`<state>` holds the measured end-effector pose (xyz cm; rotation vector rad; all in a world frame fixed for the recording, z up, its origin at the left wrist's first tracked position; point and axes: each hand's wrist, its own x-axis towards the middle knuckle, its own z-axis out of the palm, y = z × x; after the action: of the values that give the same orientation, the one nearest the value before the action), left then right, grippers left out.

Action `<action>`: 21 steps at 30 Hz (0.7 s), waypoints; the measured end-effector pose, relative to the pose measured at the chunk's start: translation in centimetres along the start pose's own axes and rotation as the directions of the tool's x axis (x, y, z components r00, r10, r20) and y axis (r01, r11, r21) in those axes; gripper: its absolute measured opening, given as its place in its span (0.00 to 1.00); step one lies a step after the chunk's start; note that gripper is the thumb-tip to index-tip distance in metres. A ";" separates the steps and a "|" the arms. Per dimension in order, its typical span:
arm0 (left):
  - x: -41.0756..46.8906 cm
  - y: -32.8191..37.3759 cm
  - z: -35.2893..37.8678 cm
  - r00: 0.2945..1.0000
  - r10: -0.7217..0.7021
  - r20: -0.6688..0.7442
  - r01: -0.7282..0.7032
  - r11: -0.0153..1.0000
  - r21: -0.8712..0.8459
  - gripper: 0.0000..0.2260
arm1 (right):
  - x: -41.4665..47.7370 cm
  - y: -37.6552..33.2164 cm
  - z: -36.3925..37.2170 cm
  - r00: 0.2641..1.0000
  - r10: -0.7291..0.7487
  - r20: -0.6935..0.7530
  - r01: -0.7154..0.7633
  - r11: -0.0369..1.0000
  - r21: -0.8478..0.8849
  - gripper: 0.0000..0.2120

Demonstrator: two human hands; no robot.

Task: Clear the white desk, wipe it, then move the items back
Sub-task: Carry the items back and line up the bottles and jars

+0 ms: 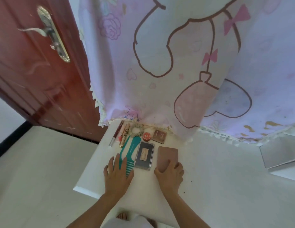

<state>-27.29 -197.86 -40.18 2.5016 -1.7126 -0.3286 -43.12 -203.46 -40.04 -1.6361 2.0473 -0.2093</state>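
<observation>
Red door (36, 71) (metal handle (53, 33)) beside pink cartoon curtain (160, 63)

On the desk (201, 162), the comb (132, 150) lies left of the case (144, 155), the card (167, 154) right of it, the scrunchie (136, 130) behind.

On my feed: bare forearms (94, 208), left hand (118, 175), right hand (170, 176), a pale grey garment (127, 223) below, bare toes (122, 216).

1. I see both bare forearms reaching forward from the bottom edge, side by side.
2. The left hand (118, 173) is palm down, fingers straight and spread, lying flat.
3. The right hand (169, 174) is palm down too, with thumb and fingers curled round the near end of a pink case (167, 154).
</observation>
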 end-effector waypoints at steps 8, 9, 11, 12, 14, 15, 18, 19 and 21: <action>-1.9 -4.1 0.6 0.993 -0.005 0.117 0.004 1.000 0.011 0.36 | -0.2 -1.8 0.9 0.999 -0.025 0.021 0.027 0.991 -0.131 0.35; -1.8 -4.4 0.7 0.993 0.005 0.118 -0.006 1.000 0.008 0.35 | -0.2 -1.8 0.9 0.999 -0.029 0.027 0.032 0.991 -0.132 0.34; -1.6 -4.6 0.6 0.990 0.018 0.137 -0.017 1.000 -0.008 0.35 | -0.4 -1.5 0.9 0.999 -0.028 0.028 0.032 0.990 -0.135 0.34; -1.7 -4.8 0.5 0.988 0.026 0.150 -0.023 1.000 -0.020 0.35 | -0.5 -1.4 1.0 0.999 -0.032 0.023 0.035 0.989 -0.147 0.33; -1.7 -5.1 0.5 0.986 0.032 0.165 -0.025 0.999 -0.043 0.34 | -0.6 -1.2 1.1 0.998 -0.056 0.009 0.057 0.981 -0.186 0.32; -1.7 -5.2 0.5 0.985 0.032 0.167 -0.023 0.998 -0.055 0.34 | -0.7 -1.2 1.0 0.997 -0.079 0.004 0.079 0.976 -0.203 0.31; -1.5 -5.3 0.1 0.987 0.035 0.157 -0.019 0.995 -0.099 0.37 | -0.3 -1.6 0.6 0.982 -0.190 -0.005 0.184 0.954 -0.235 0.30; -1.3 -5.3 0.2 0.988 0.034 0.149 -0.019 0.995 -0.102 0.41 | -0.2 -1.9 0.4 0.971 -0.237 -0.006 0.229 0.943 -0.242 0.30; -0.9 -5.8 1.1 0.995 0.037 0.098 -0.023 0.990 -0.140 0.48 | 0.0 -2.8 0.0 0.942 -0.334 -0.008 0.323 0.915 -0.243 0.31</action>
<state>-22.62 -194.85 -42.23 2.3961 -1.6970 -0.5590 -40.72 -204.20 -38.91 -2.1438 1.8771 -0.1227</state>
